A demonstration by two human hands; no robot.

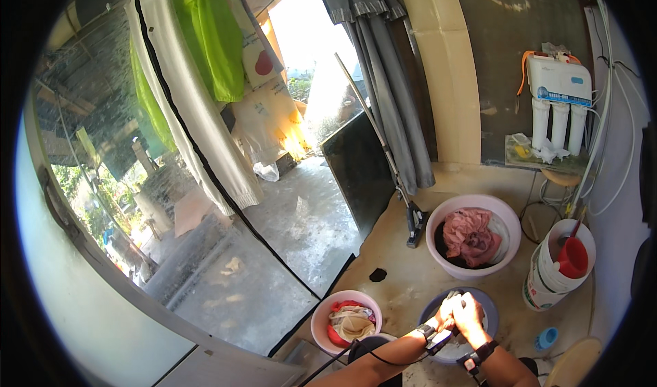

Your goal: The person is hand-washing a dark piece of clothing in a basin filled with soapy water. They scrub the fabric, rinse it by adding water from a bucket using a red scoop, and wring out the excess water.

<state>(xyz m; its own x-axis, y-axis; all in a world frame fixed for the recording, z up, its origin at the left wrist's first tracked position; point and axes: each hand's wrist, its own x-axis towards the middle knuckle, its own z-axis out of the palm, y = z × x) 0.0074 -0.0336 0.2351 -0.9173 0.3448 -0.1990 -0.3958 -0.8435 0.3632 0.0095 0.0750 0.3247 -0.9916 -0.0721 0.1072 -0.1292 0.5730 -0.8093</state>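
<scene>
Above a blue-purple basin (pixel 493 315), my left hand (pixel 444 314) and my right hand (pixel 467 312) are close together. Both are closed on a dark, wet-looking cloth (pixel 453 294), mostly hidden by my fingers. Pale water or suds show in the basin below. Just beyond it stands a large pink basin (pixel 513 243), which holds a bunched pink garment (pixel 471 233) and darker cloth. A smaller pink basin (pixel 319 330) to the left contains cream fabric (pixel 353 321) and red fabric.
White buckets (pixel 539 289) with a red dipper (pixel 573 258) stand at right, near a blue cup (pixel 547 338). A floor mop (pixel 382 146) leans by the grey curtain (pixel 395 94). A glass door (pixel 215 264) is at left, and a dark hole (pixel 378 275) marks the floor.
</scene>
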